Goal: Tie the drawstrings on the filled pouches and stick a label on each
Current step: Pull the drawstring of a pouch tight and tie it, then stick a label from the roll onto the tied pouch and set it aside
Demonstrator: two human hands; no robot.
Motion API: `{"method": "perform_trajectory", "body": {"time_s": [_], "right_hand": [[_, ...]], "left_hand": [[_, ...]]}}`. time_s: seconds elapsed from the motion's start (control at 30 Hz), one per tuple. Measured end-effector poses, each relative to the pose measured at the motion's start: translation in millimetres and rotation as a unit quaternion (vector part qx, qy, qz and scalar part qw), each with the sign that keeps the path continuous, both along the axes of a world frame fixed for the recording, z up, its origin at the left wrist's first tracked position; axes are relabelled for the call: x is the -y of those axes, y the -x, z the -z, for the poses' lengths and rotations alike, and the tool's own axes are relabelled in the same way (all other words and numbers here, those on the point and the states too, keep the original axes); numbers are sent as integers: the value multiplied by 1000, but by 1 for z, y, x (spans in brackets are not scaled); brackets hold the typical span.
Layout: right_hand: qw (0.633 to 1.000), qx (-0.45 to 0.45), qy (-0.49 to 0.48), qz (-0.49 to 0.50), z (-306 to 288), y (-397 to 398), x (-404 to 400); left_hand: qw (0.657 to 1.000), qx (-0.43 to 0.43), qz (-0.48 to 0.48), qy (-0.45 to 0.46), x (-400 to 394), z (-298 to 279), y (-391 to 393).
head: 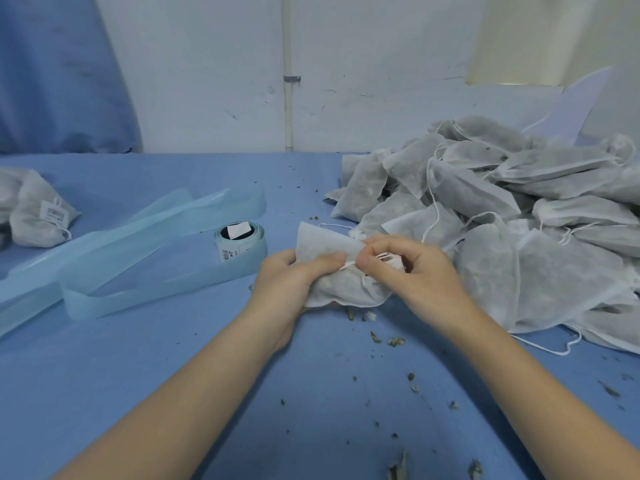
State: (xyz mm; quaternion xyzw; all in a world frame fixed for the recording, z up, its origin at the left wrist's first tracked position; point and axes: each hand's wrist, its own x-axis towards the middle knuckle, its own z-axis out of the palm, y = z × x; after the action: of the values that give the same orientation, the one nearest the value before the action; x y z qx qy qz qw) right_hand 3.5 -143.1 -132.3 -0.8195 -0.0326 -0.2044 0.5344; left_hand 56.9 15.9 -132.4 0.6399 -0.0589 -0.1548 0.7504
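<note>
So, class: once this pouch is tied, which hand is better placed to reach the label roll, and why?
Left. The label roll stands on the left hand's side of the pouch; the right hand would have to cross over.

Both hands (349, 271) & forearms bare — no sleeves, gloves, jewellery.

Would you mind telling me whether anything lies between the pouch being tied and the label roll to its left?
Nothing visible does. The pouch, held by the left hand and right hand, sits just right of the label roll, with only bare blue table between them.
</note>
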Motion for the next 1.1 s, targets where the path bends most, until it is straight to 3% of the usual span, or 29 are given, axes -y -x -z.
{"method": "perform_trajectory", "body": {"time_s": [0.27, 0.4, 0.5, 0.6, 0.77, 1.1], "right_hand": [[999, 3, -45, 5, 2, -3, -3], [996, 6, -87, -10, -2, -23, -19], [987, -57, -144, -46, -4, -46, -36], [967, -146, -195, -73, -2, -67, -52], [987, -146, 40, -50, 10, -90, -73], [989, -81, 116, -42, 8, -116, -98]], "left_hand": [[999, 30, -41, 6, -4, -4, -1], [988, 89, -122, -16, -12, -12, -5], [963, 132, -230, -52, -28, -23, -19], [940, 123, -316, -27, -52, -33, -38], [934, 76, -348, -15, -80, -34, -66], [960, 49, -274, -37, -81, -30, -85]]}}
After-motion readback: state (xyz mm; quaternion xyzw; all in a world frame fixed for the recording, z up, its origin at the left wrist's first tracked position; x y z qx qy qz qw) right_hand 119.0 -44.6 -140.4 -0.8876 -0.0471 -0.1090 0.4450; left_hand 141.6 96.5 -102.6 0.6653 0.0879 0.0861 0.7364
